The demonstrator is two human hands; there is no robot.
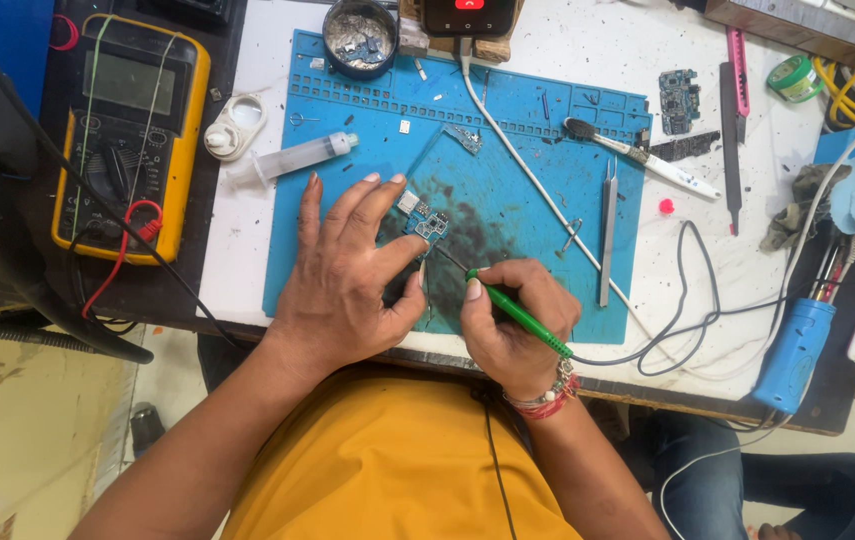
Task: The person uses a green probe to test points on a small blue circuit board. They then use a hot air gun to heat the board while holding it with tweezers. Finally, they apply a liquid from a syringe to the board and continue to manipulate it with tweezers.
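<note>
My left hand point(347, 270) lies flat on the blue work mat point(507, 140), fingers spread, fingertips pressing beside a small blue circuit board point(430, 225). A white square part point(408, 201) sits just above that board. My right hand point(512, 322) grips a thin green-handled soldering iron point(512, 308) like a pen. Its dark tip point(444, 256) points up-left and ends just below the small board. A black cord runs from the iron's handle off to the right.
A yellow multimeter point(130, 135) with red and black leads lies at left. A syringe point(297, 157), a round tin point(359, 38), a brush point(637, 155), tweezers point(607, 235), another circuit board point(678, 100), a pink tool point(738, 70) and a blue-handled tool point(793, 352) surround the mat.
</note>
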